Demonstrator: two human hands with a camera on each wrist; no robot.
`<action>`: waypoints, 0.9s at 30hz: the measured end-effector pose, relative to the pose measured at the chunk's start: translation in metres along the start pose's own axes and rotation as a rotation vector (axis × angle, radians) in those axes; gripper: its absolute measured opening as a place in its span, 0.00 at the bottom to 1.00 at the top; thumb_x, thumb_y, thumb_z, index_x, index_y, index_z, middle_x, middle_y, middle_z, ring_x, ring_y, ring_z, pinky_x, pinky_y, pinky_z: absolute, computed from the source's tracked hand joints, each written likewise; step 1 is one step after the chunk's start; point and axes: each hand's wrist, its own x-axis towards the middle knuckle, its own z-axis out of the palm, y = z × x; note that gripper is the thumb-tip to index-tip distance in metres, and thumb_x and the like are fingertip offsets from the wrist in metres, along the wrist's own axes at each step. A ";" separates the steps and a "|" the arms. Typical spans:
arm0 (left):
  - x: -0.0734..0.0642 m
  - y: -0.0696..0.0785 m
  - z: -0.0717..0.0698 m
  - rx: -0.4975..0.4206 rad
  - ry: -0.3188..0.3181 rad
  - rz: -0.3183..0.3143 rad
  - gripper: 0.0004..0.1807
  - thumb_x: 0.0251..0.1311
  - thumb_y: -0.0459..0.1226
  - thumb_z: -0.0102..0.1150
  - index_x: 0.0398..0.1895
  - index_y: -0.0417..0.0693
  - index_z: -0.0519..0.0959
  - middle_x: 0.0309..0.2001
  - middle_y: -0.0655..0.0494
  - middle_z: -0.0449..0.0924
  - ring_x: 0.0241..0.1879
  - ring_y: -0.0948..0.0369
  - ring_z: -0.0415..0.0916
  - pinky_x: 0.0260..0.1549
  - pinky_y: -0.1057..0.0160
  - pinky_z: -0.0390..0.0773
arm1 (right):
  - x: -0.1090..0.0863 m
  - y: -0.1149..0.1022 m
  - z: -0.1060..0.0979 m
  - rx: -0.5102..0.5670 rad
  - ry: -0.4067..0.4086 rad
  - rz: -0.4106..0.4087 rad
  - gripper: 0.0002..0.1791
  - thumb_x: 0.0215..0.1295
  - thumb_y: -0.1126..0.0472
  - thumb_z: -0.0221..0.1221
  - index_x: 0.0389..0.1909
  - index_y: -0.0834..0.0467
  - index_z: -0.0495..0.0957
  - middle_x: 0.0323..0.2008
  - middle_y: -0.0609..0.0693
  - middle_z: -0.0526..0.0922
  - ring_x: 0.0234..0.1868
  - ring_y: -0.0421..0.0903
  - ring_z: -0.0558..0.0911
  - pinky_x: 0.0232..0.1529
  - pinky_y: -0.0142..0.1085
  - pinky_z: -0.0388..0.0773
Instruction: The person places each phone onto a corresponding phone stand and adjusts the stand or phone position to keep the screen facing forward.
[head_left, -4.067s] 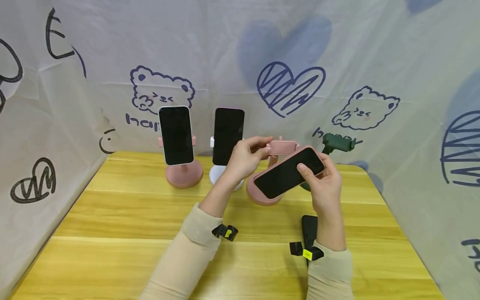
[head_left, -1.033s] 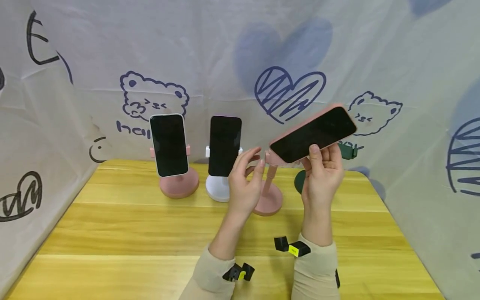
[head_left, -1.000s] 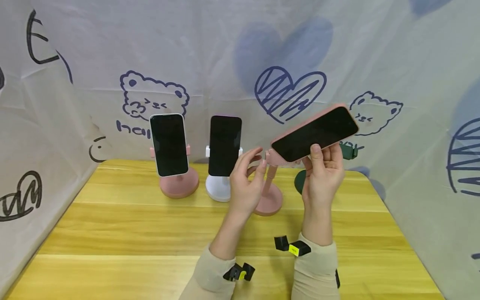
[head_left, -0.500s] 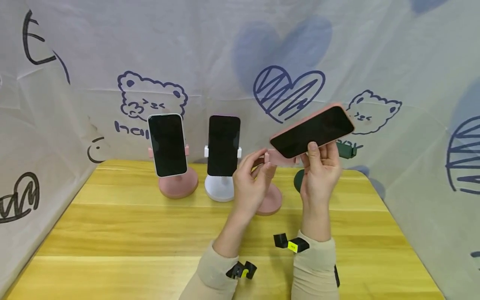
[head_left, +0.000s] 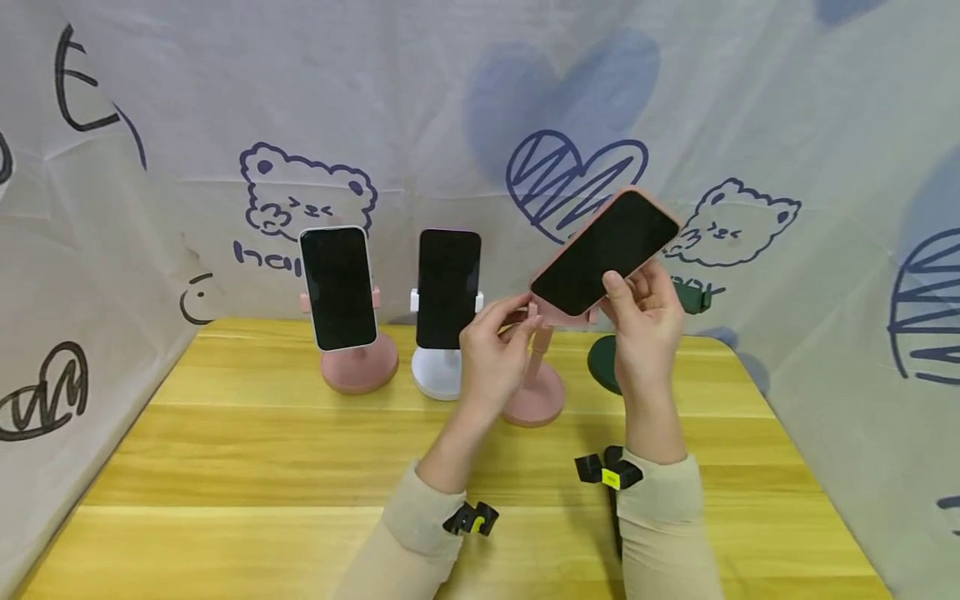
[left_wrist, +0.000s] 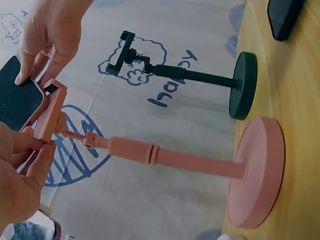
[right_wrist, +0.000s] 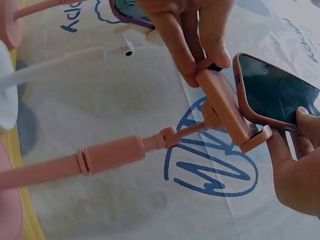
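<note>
In the head view my right hand [head_left: 647, 329] holds a pink-cased phone [head_left: 606, 254] by its lower right edge, thumb on the dark screen. The phone tilts in front of the clamp of a pink phone stand [head_left: 534, 396] and hides most of that clamp. My left hand [head_left: 493, 354] pinches the clamp's left end. In the right wrist view, the clamp [right_wrist: 225, 107] shows its long pink bar with a hooked end, and the phone's lower edge sits close against it. Whether the two touch, I cannot tell.
Left of the hands, a white-edged phone [head_left: 338, 287] is upright in another pink stand, and a dark phone [head_left: 448, 287] in a white stand [head_left: 438, 375]. A green stand [left_wrist: 243, 85] without a phone is at the right. Another black phone [left_wrist: 285, 17] lies on the wooden table [head_left: 262, 467].
The phone has come up from low over the stand's base, then shifted left and turned steeper. My left fingers, apart from the clamp a second ago, now grip its end.
</note>
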 end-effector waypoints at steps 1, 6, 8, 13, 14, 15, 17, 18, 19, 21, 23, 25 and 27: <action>0.001 0.000 -0.001 0.000 -0.010 -0.010 0.15 0.66 0.27 0.67 0.54 0.30 0.84 0.49 0.39 0.85 0.48 0.50 0.87 0.50 0.63 0.86 | 0.002 0.000 -0.001 -0.027 -0.010 0.008 0.19 0.73 0.67 0.63 0.63 0.62 0.78 0.51 0.58 0.85 0.47 0.50 0.85 0.50 0.38 0.87; 0.005 -0.001 -0.005 0.017 -0.068 -0.078 0.16 0.64 0.28 0.68 0.54 0.32 0.84 0.48 0.41 0.85 0.48 0.51 0.87 0.49 0.66 0.85 | 0.012 0.000 -0.006 -0.085 -0.045 0.067 0.20 0.72 0.64 0.64 0.63 0.60 0.79 0.51 0.56 0.86 0.45 0.49 0.86 0.46 0.36 0.88; 0.007 0.001 -0.005 0.032 -0.086 -0.100 0.16 0.64 0.28 0.69 0.54 0.33 0.84 0.48 0.41 0.86 0.47 0.51 0.87 0.49 0.65 0.85 | 0.015 -0.001 -0.008 -0.089 -0.074 0.092 0.21 0.72 0.64 0.64 0.63 0.61 0.78 0.52 0.56 0.86 0.46 0.48 0.87 0.46 0.36 0.88; 0.010 0.004 -0.007 0.071 -0.103 -0.135 0.16 0.63 0.28 0.70 0.53 0.34 0.85 0.47 0.43 0.87 0.46 0.52 0.87 0.49 0.64 0.86 | 0.023 -0.001 -0.010 -0.066 -0.164 0.152 0.21 0.73 0.66 0.62 0.64 0.64 0.75 0.54 0.55 0.86 0.48 0.46 0.88 0.48 0.36 0.87; 0.010 0.005 -0.007 0.077 -0.105 -0.138 0.16 0.62 0.28 0.70 0.53 0.34 0.85 0.47 0.43 0.87 0.45 0.52 0.87 0.49 0.64 0.86 | 0.024 0.000 -0.011 -0.062 -0.176 0.161 0.21 0.74 0.67 0.62 0.65 0.64 0.75 0.55 0.55 0.86 0.48 0.46 0.88 0.49 0.35 0.87; 0.010 0.006 -0.007 0.081 -0.108 -0.139 0.16 0.62 0.28 0.71 0.53 0.34 0.85 0.47 0.43 0.87 0.45 0.52 0.87 0.49 0.64 0.86 | 0.024 0.000 -0.011 -0.062 -0.187 0.167 0.21 0.74 0.67 0.61 0.65 0.64 0.74 0.56 0.54 0.85 0.49 0.46 0.88 0.50 0.35 0.87; 0.011 0.007 -0.007 0.089 -0.112 -0.138 0.15 0.63 0.29 0.71 0.53 0.34 0.85 0.47 0.43 0.86 0.45 0.52 0.87 0.49 0.64 0.86 | 0.025 0.002 -0.011 -0.058 -0.203 0.177 0.21 0.76 0.67 0.59 0.66 0.63 0.73 0.57 0.54 0.85 0.50 0.45 0.87 0.51 0.35 0.86; 0.011 0.008 -0.008 0.096 -0.114 -0.133 0.15 0.62 0.29 0.71 0.52 0.34 0.85 0.46 0.42 0.86 0.45 0.52 0.87 0.49 0.64 0.86 | 0.025 0.003 -0.011 -0.053 -0.210 0.180 0.20 0.76 0.67 0.59 0.66 0.63 0.72 0.57 0.54 0.84 0.50 0.45 0.87 0.52 0.35 0.86; 0.011 0.008 -0.008 0.105 -0.116 -0.132 0.15 0.62 0.29 0.71 0.52 0.34 0.85 0.46 0.43 0.86 0.45 0.52 0.87 0.49 0.64 0.86 | 0.025 0.003 -0.012 -0.048 -0.219 0.183 0.21 0.76 0.67 0.58 0.67 0.63 0.71 0.58 0.53 0.84 0.51 0.45 0.87 0.53 0.35 0.85; 0.012 0.009 -0.008 0.120 -0.118 -0.128 0.14 0.63 0.29 0.71 0.51 0.34 0.85 0.45 0.43 0.86 0.45 0.52 0.87 0.48 0.64 0.86 | 0.025 0.005 -0.011 -0.055 -0.228 0.184 0.23 0.75 0.69 0.59 0.68 0.63 0.69 0.59 0.53 0.83 0.53 0.46 0.86 0.55 0.35 0.84; 0.012 0.010 -0.009 0.131 -0.117 -0.132 0.14 0.63 0.30 0.71 0.51 0.34 0.85 0.45 0.43 0.85 0.45 0.52 0.87 0.48 0.65 0.86 | 0.024 0.006 -0.011 -0.067 -0.241 0.185 0.26 0.73 0.71 0.60 0.70 0.63 0.67 0.60 0.53 0.81 0.56 0.46 0.84 0.57 0.34 0.83; 0.012 0.011 -0.010 0.136 -0.118 -0.140 0.14 0.63 0.30 0.71 0.51 0.35 0.85 0.45 0.43 0.85 0.45 0.53 0.87 0.48 0.65 0.86 | 0.024 0.007 -0.011 -0.087 -0.252 0.181 0.31 0.71 0.73 0.62 0.72 0.63 0.65 0.62 0.54 0.80 0.59 0.47 0.83 0.60 0.33 0.81; 0.012 0.012 -0.010 0.139 -0.121 -0.147 0.15 0.63 0.30 0.71 0.51 0.35 0.85 0.45 0.43 0.85 0.45 0.53 0.87 0.48 0.65 0.86 | 0.024 0.007 -0.011 -0.114 -0.259 0.169 0.33 0.69 0.74 0.63 0.73 0.62 0.64 0.63 0.54 0.80 0.61 0.47 0.82 0.61 0.33 0.80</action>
